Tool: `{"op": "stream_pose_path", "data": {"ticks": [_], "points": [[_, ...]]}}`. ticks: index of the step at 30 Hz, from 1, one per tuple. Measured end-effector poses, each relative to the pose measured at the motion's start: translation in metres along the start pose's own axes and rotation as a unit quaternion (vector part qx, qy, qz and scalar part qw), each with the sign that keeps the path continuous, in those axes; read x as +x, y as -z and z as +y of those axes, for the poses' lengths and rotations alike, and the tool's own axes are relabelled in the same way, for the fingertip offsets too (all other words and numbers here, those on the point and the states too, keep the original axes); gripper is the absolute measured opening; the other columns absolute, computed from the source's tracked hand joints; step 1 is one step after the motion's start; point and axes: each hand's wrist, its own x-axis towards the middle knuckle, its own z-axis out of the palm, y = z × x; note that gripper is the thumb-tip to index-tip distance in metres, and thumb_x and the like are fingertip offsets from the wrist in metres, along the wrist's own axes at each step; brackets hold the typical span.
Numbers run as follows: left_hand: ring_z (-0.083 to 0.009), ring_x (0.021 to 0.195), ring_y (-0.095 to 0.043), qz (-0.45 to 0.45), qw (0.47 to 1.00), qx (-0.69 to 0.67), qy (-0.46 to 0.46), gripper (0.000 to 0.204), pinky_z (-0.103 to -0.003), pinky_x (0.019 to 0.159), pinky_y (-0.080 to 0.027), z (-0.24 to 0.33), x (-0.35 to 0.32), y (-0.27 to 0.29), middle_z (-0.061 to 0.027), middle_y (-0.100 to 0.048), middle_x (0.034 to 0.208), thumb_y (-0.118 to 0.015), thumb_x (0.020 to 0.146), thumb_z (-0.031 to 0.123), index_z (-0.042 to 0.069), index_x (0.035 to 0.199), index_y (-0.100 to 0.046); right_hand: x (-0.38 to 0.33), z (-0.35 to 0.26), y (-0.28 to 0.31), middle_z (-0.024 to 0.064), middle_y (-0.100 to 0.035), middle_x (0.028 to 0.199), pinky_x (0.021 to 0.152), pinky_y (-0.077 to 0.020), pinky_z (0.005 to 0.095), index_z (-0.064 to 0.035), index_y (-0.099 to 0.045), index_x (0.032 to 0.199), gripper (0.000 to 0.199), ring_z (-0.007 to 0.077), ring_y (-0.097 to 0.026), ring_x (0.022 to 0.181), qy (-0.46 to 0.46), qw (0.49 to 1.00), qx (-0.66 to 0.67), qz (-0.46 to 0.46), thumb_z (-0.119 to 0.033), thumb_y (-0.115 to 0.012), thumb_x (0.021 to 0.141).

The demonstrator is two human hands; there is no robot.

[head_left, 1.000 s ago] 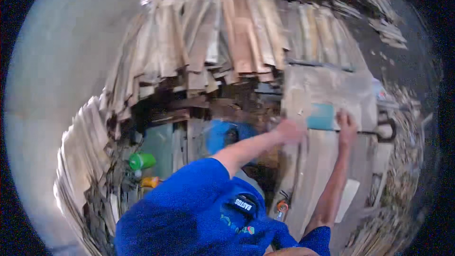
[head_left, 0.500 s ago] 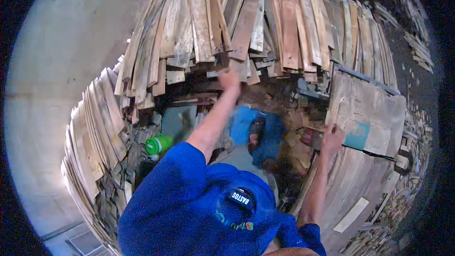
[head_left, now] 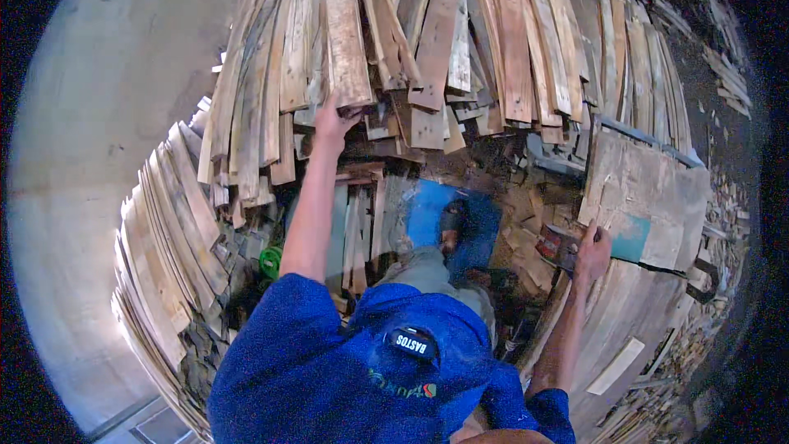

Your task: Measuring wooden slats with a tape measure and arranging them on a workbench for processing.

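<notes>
My left hand (head_left: 330, 127) reaches forward to the near end of a long, weathered wooden board (head_left: 343, 37). Its fingers are curled around that end, which lies on a wide stack of similar boards. Lower on the right, my right hand (head_left: 592, 255) is closed, with the fingers bent in. It is beside a worn wooden panel (head_left: 629, 173) that has a teal patch. A dark and red object (head_left: 557, 247) sits just left of this hand; whether the fingers hold it, I cannot tell.
More boards (head_left: 168, 238) curve along the left side, with broken scraps below them. A green round object (head_left: 269, 262) lies by my left forearm. Blue material (head_left: 427, 214) is in front of my legs. A large plank surface (head_left: 604, 337) runs along the right, with wood debris beyond.
My left hand has moved left, from a gap below the stack to a board's end. My right hand stays closed beside the panel. The green object is now partly covered by my arm.
</notes>
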Motion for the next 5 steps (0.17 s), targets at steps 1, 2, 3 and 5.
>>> {"op": "stream_pose_path", "data": {"ticks": [1, 2, 3, 5], "points": [[-0.0254, 0.100, -0.067, -0.031, 0.999, 0.007, -0.019, 0.042, -0.046, 0.091, -0.056, 0.014, -0.021, -0.005, -0.0131, -0.069, 0.107, -0.059, 0.102, 0.039, 0.004, 0.126, -0.062, 0.000, -0.001, 0.001, 0.0184, -0.071, 0.114, 0.093, -0.0514, 0.0454, -0.0054, -0.072, 0.119, 0.060, 0.0368, -0.066, 0.111, -0.005, 1.000, 0.008, -0.001, -0.059, -0.053, 0.099], [-0.0251, 0.101, -0.066, -0.066, 0.998, 0.013, 0.007, 0.042, -0.047, 0.093, -0.056, 0.020, -0.044, -0.001, -0.0130, -0.068, 0.109, -0.058, 0.102, 0.038, 0.003, 0.126, -0.062, 0.001, -0.003, -0.001, 0.0195, -0.070, 0.117, 0.094, -0.0513, 0.0456, -0.0057, -0.071, 0.121, 0.060, 0.0369, -0.066, 0.112, 0.000, 1.000, 0.019, 0.005, -0.059, -0.054, 0.099], [-0.0248, 0.101, -0.066, -0.102, 0.994, 0.020, 0.036, 0.041, -0.048, 0.095, -0.055, 0.019, -0.067, 0.002, -0.0129, -0.068, 0.110, -0.058, 0.102, 0.037, 0.003, 0.126, -0.062, 0.002, -0.002, -0.005, 0.0207, -0.069, 0.120, 0.095, -0.0511, 0.0457, -0.0060, -0.071, 0.122, 0.060, 0.0369, -0.065, 0.114, 0.002, 0.999, 0.030, 0.011, -0.059, -0.055, 0.099], [-0.0245, 0.102, -0.066, -0.137, 0.988, 0.025, 0.063, 0.041, -0.049, 0.097, -0.054, 0.014, -0.093, 0.004, -0.0128, -0.068, 0.112, -0.057, 0.102, 0.036, 0.003, 0.126, -0.062, 0.007, 0.008, -0.022, 0.0238, -0.066, 0.126, 0.100, -0.0487, 0.0471, -0.0080, -0.070, 0.125, 0.053, 0.0398, -0.062, 0.119, 0.075, 0.990, 0.107, 0.063, -0.053, -0.060, 0.098]]}}
